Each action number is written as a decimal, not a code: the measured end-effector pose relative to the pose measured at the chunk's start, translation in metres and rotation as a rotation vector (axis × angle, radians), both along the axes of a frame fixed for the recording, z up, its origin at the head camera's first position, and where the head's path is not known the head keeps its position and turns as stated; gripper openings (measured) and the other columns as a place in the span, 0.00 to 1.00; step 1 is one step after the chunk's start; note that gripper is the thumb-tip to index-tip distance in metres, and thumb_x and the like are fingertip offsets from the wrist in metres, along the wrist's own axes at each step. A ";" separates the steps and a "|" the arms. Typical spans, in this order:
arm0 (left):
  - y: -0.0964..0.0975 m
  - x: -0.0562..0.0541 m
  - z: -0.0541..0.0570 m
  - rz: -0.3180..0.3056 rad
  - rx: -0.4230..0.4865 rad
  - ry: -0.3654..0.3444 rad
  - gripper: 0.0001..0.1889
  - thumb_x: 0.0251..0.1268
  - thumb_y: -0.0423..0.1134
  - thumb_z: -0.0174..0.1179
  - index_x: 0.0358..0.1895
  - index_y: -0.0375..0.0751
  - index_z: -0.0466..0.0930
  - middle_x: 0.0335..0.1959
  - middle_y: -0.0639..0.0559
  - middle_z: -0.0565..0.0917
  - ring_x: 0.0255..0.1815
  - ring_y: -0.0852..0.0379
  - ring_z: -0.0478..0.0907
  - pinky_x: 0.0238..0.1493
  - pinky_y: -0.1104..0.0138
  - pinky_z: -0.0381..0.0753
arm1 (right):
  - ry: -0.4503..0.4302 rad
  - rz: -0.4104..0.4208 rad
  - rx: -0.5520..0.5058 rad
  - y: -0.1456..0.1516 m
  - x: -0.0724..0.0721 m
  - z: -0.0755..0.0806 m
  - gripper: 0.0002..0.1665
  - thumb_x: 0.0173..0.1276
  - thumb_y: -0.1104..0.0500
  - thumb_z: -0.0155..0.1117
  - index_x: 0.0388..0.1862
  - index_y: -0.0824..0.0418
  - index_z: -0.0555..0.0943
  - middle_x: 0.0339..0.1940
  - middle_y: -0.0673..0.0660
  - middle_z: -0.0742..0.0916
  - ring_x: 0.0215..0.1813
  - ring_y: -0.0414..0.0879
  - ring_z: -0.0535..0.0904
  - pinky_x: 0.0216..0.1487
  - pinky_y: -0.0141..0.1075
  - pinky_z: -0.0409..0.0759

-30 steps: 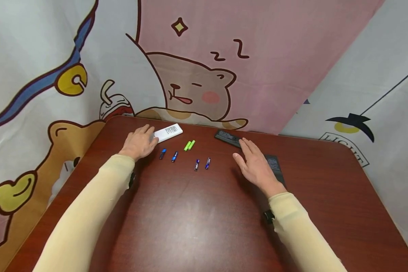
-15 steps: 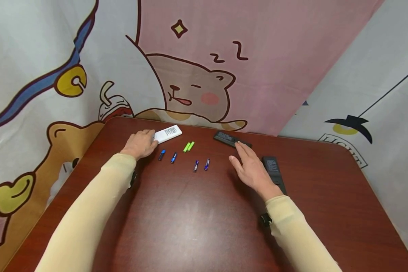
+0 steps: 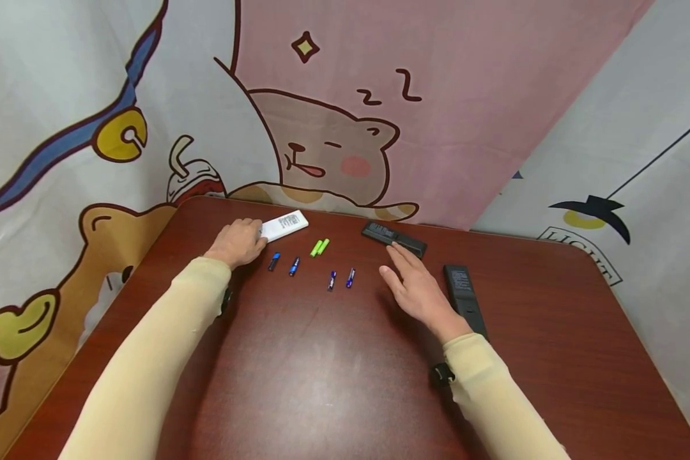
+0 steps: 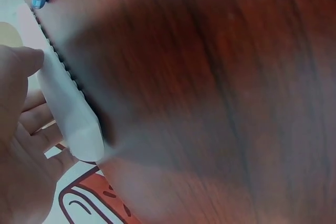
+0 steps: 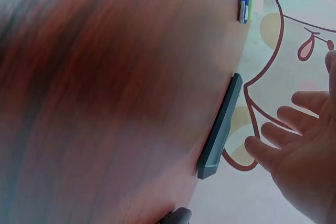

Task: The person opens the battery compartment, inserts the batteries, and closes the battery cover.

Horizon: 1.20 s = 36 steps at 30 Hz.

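Observation:
My left hand (image 3: 237, 243) holds the near end of a white remote control (image 3: 286, 225), thumb on one side and fingers on the other in the left wrist view. The remote lies button side down, its small buttons along the table. My right hand (image 3: 416, 289) hovers with fingers extended, holding nothing. Beyond its fingertips a black remote control (image 3: 379, 231) lies at the back of the table. Another black remote control (image 3: 462, 284) lies to its right, its near part beside the wrist. Two green batteries (image 3: 319, 247) lie together right of the white remote.
Two blue-and-black batteries (image 3: 294, 266) lie in front of the left hand's right side. Two purple-and-silver batteries (image 3: 351, 278) lie nearer the middle. The brown table (image 3: 322, 370) ends at a printed cloth (image 3: 448, 128) behind it.
My right hand has drifted left and slightly nearer, uncovering more of both black remote controls. My left hand stays on the white remote control, which has barely moved.

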<state>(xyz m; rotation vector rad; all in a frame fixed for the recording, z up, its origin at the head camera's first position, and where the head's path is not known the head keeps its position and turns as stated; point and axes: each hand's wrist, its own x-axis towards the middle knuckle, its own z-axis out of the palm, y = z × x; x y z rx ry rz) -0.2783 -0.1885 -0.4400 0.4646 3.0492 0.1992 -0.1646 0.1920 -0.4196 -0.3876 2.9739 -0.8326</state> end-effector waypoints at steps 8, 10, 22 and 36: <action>0.000 0.000 0.001 -0.012 0.008 0.018 0.19 0.76 0.40 0.58 0.58 0.27 0.75 0.54 0.32 0.81 0.54 0.37 0.78 0.56 0.45 0.78 | -0.004 0.014 -0.055 -0.009 0.004 0.000 0.37 0.84 0.42 0.46 0.84 0.57 0.59 0.84 0.60 0.62 0.83 0.58 0.57 0.78 0.60 0.59; 0.000 0.001 0.001 -0.012 0.016 0.015 0.20 0.76 0.41 0.58 0.59 0.27 0.74 0.53 0.31 0.81 0.54 0.37 0.78 0.56 0.45 0.77 | -0.003 0.018 -0.071 -0.011 0.005 0.000 0.37 0.84 0.42 0.46 0.84 0.57 0.59 0.83 0.60 0.63 0.83 0.58 0.58 0.78 0.59 0.59; 0.001 0.002 0.004 0.055 0.098 -0.048 0.35 0.71 0.46 0.64 0.72 0.27 0.66 0.62 0.29 0.74 0.62 0.35 0.72 0.64 0.44 0.73 | 0.021 0.039 -0.128 -0.026 0.006 -0.003 0.35 0.84 0.43 0.48 0.83 0.58 0.61 0.82 0.60 0.65 0.82 0.55 0.59 0.78 0.56 0.60; 0.002 0.005 0.005 0.081 0.182 -0.038 0.28 0.62 0.42 0.69 0.59 0.25 0.74 0.51 0.32 0.71 0.48 0.39 0.73 0.53 0.47 0.76 | 0.005 0.061 -0.160 -0.046 0.005 -0.003 0.36 0.84 0.41 0.46 0.83 0.55 0.60 0.83 0.56 0.64 0.83 0.52 0.58 0.79 0.54 0.59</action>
